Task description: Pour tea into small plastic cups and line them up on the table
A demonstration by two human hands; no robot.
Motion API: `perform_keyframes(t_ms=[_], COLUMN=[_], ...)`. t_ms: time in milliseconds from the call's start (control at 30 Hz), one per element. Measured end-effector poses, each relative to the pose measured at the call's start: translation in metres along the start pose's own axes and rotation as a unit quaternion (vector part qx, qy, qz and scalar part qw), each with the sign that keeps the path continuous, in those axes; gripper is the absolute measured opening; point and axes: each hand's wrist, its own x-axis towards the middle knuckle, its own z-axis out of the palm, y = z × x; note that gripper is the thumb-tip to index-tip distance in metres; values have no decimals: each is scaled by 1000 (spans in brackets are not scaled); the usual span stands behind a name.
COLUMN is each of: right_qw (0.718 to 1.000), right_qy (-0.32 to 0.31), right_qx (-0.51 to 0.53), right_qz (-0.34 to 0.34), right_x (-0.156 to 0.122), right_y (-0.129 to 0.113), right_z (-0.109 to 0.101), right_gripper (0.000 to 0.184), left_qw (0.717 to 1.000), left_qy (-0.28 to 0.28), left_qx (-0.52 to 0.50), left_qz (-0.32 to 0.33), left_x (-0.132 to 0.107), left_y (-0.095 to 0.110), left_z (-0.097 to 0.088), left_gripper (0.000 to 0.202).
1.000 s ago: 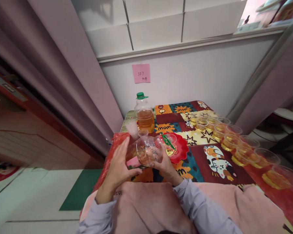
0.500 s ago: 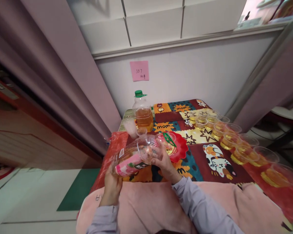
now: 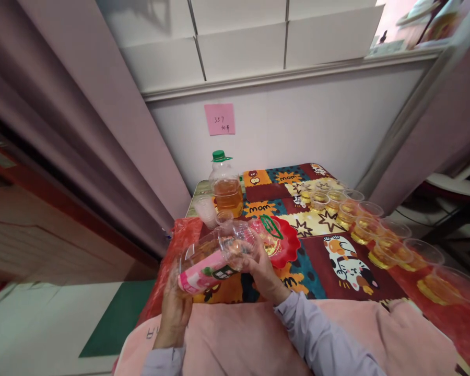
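Note:
A large clear plastic bottle with a pink label lies tilted on its side between my hands, its neck pointing right and up. My left hand cups the base end. Around the shoulder of the bottle my right hand is closed, near its handle end. Beyond the neck sits a red scalloped plate, partly hidden by the bottle; a green ring-like strip shows above it. A clear plastic cup stands just behind the bottle. How much the bottle holds, if anything, I cannot tell.
A jug with a green cap, part full of amber liquid, stands at the back left beside stacked plastic cups. Several cups of yellow liquid line the table's right side. A pink cloth covers the front edge.
The bottle and both hands stay nearly in place, with the bottle's base end slightly lower left. The whole view has shifted a little.

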Motion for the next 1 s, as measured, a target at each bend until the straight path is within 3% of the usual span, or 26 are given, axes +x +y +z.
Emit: perform_keyframes(t_ms=[200, 333, 567, 633, 833, 1000], right_qw=[999, 998, 997, 996, 996, 996], right_qy=[24, 21, 41, 42, 46, 35], right_qx=[25, 59, 69, 74, 68, 66], right_qz=[9, 26, 24, 28, 46, 56], right_x=[1, -1, 0, 1, 4, 4], right_y=[3, 2, -1, -1, 2, 2], right_z=[1, 3, 10, 10, 6, 8], right_gripper=[120, 117, 103, 108, 119, 111], left_qw=[998, 994, 984, 982, 981, 978], left_qy=[-8, 41, 66, 64, 71, 64], left_qx=[-54, -94, -95, -93, -115, -148], left_qz=[-16, -45, -138, -153, -138, -136], left_x=[-3, -4, 2, 4, 7, 7], left_y=[9, 13, 2, -2, -11, -17], left_z=[8, 11, -5, -10, -19, -27], left_gripper=[69, 77, 84, 84, 99, 90])
